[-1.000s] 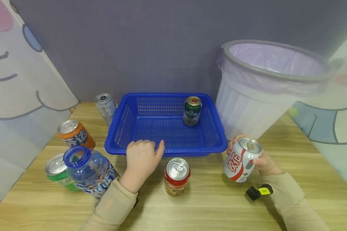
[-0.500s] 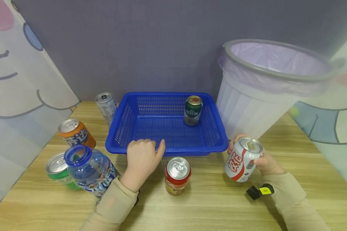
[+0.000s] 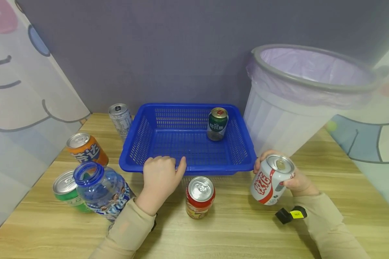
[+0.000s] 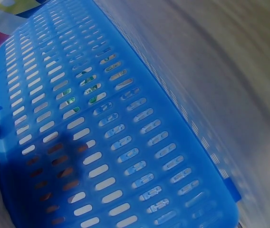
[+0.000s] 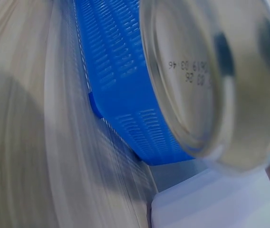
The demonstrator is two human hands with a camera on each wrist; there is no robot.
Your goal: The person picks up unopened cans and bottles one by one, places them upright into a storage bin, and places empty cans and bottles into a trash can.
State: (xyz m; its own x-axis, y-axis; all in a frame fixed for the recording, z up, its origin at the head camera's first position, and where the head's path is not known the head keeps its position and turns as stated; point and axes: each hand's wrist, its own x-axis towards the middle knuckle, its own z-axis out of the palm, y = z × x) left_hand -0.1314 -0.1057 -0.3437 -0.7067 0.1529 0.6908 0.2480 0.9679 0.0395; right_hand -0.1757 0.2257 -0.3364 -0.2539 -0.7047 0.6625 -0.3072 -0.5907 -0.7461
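My left hand [image 3: 160, 178] grips the front rim of a blue plastic basket [image 3: 220, 168], its thumb pointing up. In the left wrist view the slotted basket wall [image 4: 125, 137] fills much of the picture. A green can [image 3: 216, 126] with a gold top stands inside, at the back right. My right hand [image 3: 300, 182] holds a white can [image 3: 267, 185] with red lettering, tilted, right of the basket's front corner. The right wrist view shows the underside of this can [image 5: 187, 80] lifted off the table. Between the hands, before the basket, stands a red can [image 3: 199, 199].
Behind the right hand a white bin [image 3: 275, 118] with a purple liner stands against the wall. Left of the basket are a silver can [image 3: 121, 120], an orange can [image 3: 90, 151], a green can [image 3: 71, 194] and a blue-necked clear bottle [image 3: 107, 190], close to the left forearm.
The head view has shifted very slightly. Both hands keep their holds, and the cans and basket stay where they were.
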